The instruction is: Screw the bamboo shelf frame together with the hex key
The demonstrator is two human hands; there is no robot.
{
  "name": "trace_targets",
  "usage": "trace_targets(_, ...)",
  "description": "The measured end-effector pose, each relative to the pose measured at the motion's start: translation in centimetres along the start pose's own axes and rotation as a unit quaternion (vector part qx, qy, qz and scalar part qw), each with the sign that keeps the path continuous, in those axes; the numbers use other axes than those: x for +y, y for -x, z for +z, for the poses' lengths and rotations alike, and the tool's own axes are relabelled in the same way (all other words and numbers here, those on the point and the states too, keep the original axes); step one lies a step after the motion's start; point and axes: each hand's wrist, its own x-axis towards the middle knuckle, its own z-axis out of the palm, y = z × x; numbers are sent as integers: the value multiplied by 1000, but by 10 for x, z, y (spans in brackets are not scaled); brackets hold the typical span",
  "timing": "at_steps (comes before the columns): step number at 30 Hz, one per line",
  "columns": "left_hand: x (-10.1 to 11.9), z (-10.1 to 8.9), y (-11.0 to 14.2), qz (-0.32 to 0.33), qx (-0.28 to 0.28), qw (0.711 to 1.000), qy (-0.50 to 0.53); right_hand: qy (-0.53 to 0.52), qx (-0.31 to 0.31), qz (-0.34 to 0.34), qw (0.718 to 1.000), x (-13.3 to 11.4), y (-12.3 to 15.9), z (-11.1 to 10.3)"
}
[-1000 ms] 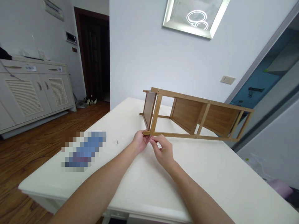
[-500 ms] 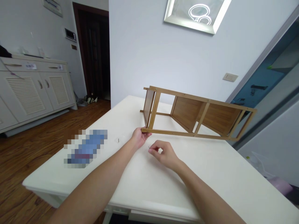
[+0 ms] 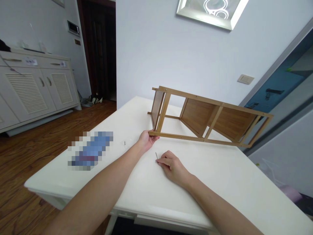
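Observation:
A brown wooden shelf frame lies on its side across the white table. At its near left corner, my left hand is closed around the end of the lower rail, with part of the fingers hidden beneath the wood. My right hand is just below and to the right, apart from the frame. Its thumb and fingers pinch a thin metal screw, whose shaft points up; its lower end is hidden in the grip. Another small screw rests on the tabletop left of my left hand.
A blurred-out blue item lies near the table's left edge. Behind the table is a white wall with a framed picture and a switch. A white cabinet stands to the left on the wooden floor.
My right hand has lowered slightly and turned, so more of the screw shows above its fingertips. My left hand keeps its hold on the frame corner. The view has shifted a little.

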Motion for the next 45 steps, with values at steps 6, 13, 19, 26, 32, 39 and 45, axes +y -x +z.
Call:
trace_targets(6,0,0,1,1,-6,1000,3,-56,24,118,991,2,3,0)
trace_targets(13,0,0,1,4,-9,1000,5,-43,-4,89,995,-1,-1,2)
trace_targets(19,1,2,4,10,-9,1000,-1,2,-14,29,999,-3,-2,6)
trace_targets(26,0,2,3,11,-13,1000,-7,-31,86,35,995,-7,-2,3)
trace_targets(32,-2,1,1,13,-25,1000,-1,-112,201,189,955,-14,-15,-11)
trace_targets(39,-3,1,2,23,-46,999,-3,-193,200,221,935,-12,-39,-14)
trace_targets(45,-4,2,3,22,-72,997,-10,-13,218,51,974,-5,-51,-2)
